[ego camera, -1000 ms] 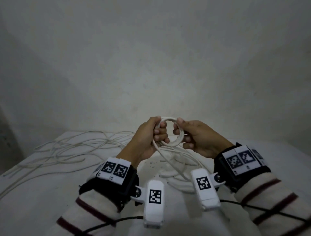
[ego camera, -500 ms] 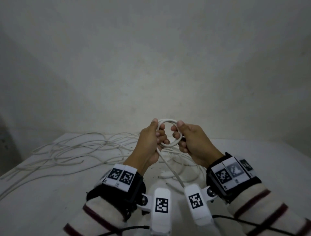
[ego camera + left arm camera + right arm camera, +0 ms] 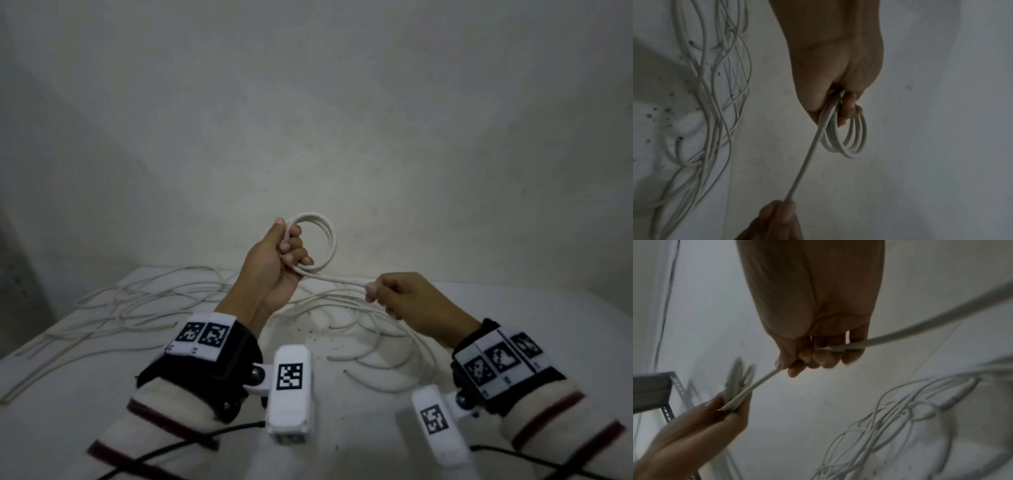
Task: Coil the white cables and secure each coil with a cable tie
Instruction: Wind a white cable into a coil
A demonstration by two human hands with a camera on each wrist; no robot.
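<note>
White table (image 3: 102, 394) under a bare wall, loose cables (image 3: 144, 301) spread far left: from the head view my left hand (image 3: 274, 270) lifts the coil (image 3: 325, 240), fingers curled through it; left wrist shows springy, light loops, best gripped where they cross; right wrist shows my right hand (image 3: 818, 340) low, pinching the strand (image 3: 900, 335).

The left hand (image 3: 274, 270) is raised, its forearm pointing toward one o'clock, with the fingers (image 3: 291, 245) curled into a fist round the cable coil (image 3: 320, 240). The right hand (image 3: 411, 299) sits lower, at four o'clock from the left, knuckles up, pinching the cable's straight run (image 3: 337, 279) between thumb and fingers.
</note>
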